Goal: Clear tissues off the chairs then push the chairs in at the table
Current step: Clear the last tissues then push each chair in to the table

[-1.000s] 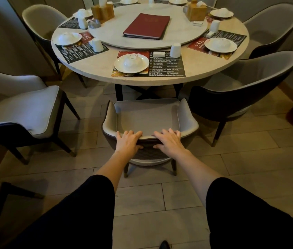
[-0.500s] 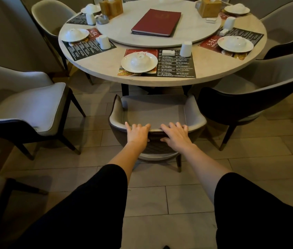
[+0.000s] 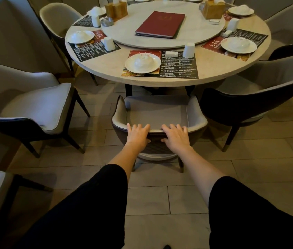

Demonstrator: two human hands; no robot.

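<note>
Both hands, left hand (image 3: 137, 136) and right hand (image 3: 175, 138), fingers spread, grip the rigid top rail of a padded, seemingly hefty chair (image 3: 157, 115) facing the desk (image 3: 212, 67).

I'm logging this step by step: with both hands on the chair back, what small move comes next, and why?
Probably keep pushing the chair straight forward. Both the left hand and right hand grip its backrest, its seat looks free of tissues, and the seat front only just reaches the table edge, so it does not look tucked in yet.
</note>
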